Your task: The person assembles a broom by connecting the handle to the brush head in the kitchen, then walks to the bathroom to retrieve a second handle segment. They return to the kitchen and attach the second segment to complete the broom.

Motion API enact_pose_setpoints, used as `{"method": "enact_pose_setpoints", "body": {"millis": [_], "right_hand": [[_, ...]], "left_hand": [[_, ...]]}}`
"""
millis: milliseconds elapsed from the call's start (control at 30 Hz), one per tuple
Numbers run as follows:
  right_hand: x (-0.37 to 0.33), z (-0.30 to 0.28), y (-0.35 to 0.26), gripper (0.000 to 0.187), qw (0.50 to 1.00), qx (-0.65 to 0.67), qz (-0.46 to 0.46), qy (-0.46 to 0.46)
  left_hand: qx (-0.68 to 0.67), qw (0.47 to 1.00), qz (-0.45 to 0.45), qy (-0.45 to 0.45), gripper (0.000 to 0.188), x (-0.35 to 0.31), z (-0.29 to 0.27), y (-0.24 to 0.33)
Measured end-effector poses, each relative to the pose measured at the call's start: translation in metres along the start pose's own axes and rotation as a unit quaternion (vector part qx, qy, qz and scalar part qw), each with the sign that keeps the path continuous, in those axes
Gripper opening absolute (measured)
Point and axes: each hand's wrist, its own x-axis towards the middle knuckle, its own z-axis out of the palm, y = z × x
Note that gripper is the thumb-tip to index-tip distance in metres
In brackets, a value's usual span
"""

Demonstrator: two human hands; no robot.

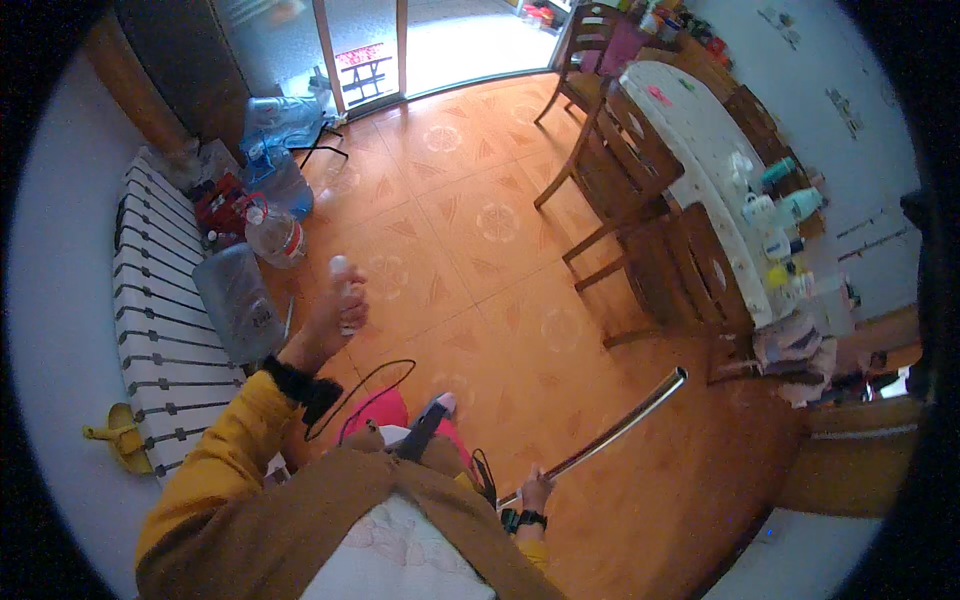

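Ahead of me on the left, my left hand [338,308] is closed around a short white rod-like thing [340,264]; its ends stick out above and below my fist, and its kind I cannot make out. Low and right of the middle, my right hand [537,490] grips a shiny metal tube [625,424] near its lower end. The tube slants up to the right over the floor, its round end toward the chairs. Dark bands circle both wrists, and a thin black cable [372,372] loops beside my left forearm.
Wooden chairs [690,265] line a long table [715,170] with bottles on it at right. A white radiator [160,300], large water jugs [275,238] and a yellow scoop-like thing [126,437] are at left. A glass sliding door [404,50] is beyond the tiled floor [480,250].
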Motion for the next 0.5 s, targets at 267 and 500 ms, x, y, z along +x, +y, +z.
{"method": "enact_pose_setpoints", "body": {"millis": [267,500], "right_hand": [[0.145,0.111,-0.228,0.031,0.97,-0.197,-0.126,-0.067],[0.179,0.239,-0.357,0.037,0.959,-0.246,-0.108,-0.091]], "left_hand": [[-0.062,0.982,0.136,0.118,0.03,0.054,-0.042,0.084],[0.021,0.975,0.139,0.174,0.014,0.186,-0.046,0.175]]}}
